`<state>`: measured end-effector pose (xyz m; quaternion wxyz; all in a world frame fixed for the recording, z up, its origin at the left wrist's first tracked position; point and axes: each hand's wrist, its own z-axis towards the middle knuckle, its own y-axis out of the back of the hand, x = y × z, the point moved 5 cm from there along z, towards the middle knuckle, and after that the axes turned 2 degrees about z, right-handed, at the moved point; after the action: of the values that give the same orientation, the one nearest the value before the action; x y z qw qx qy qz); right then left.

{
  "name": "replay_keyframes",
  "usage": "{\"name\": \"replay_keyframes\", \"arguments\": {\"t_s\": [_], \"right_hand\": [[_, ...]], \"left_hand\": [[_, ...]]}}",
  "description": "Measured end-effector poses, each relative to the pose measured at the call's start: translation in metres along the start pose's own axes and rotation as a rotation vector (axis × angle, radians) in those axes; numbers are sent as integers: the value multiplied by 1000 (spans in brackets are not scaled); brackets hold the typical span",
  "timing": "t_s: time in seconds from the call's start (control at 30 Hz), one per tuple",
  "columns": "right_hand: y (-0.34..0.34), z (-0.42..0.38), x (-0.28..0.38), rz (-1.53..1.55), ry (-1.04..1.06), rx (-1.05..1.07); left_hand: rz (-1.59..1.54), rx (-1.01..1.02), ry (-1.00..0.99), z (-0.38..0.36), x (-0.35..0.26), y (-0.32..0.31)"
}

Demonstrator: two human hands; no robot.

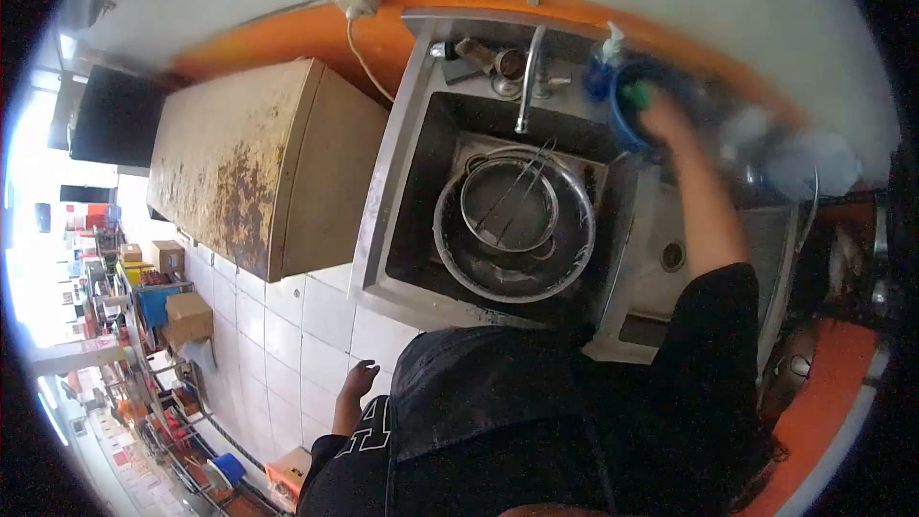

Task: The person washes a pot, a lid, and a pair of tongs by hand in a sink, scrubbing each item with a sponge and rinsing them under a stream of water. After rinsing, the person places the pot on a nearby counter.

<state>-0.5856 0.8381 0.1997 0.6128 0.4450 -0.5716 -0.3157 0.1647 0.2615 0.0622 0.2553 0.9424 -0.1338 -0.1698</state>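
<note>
My right hand (662,122) reaches to the back of the sink counter, inside the rim of a blue basin (624,126). At its fingers is a green sponge (636,94), smeared by motion, and the fingers look closed on it. Beside the basin stands a blue soap bottle (601,72) with a white pump. My left hand (359,380) hangs low at my side, fingers loosely apart and holding nothing. In the left sink bowl, a large metal basin (443,247) contains a smaller round pot (466,201) with a wire whisk (522,187) lying across it.
A curved faucet (524,115) rises behind the left sink bowl (407,230). The right sink bowl (651,292) has a round drain. Left of the sink stands a cabinet with peeling paint (225,163). Cardboard boxes (187,318) and shelves line the far left, beyond white floor tiles.
</note>
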Motion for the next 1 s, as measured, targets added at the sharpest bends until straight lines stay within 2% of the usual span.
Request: {"name": "replay_keyframes", "arguments": {"t_s": [0.07,0.1,0.13,0.2,0.23,0.27,0.33,0.37,0.47,0.53,0.6,0.67,0.73,0.77,0.83,0.87,0.93,0.97,1.0], "right_hand": [[-5,-4,-7,-164,-67,225],[7,-12,3,-138,-101,249],[14,-20,9,-136,-103,237],[35,-33,26,-38,-3,6],[45,-39,37,-8,1,49],[43,-39,33,-4,-4,44],[38,-39,26,16,-36,50],[38,-41,26,18,-42,44],[50,-48,42,83,12,-53],[44,-48,47,21,38,59],[44,-51,55,-54,19,42],[48,-56,70,-134,6,26],[60,-67,94,-16,132,-75],[60,-72,99,-30,132,-67],[70,-85,115,-10,303,-202],[69,-91,119,-27,299,-199],[70,-110,132,45,389,-317],[66,-119,139,33,391,-307],[62,-131,146,63,407,-296]], "left_hand": [[72,-47,-199,12,-12,11],[176,-161,-155,-6,-50,21],[178,-167,-166,-8,-72,31],[199,-307,-285,-16,-120,49],[228,-427,-336,-24,-151,56],[123,-357,-378,-31,-178,62],[-74,-362,-467,-2,-194,67],[19,-378,-578,1,-212,70],[207,-326,-818,-50,-350,67],[290,-254,-856,-60,-413,54],[298,-94,-942,-50,-465,34],[231,-36,-1201,-13,-497,6],[234,-20,-1126,29,-520,-24],[219,-10,-1125,43,-529,-36],[930,-132,-1325,61,-548,-76],[916,-125,-1336,87,-549,-102],[657,-171,-986,150,-543,-146],[643,-161,-986,138,-552,-151],[700,-88,-796,122,-557,-149]]}}
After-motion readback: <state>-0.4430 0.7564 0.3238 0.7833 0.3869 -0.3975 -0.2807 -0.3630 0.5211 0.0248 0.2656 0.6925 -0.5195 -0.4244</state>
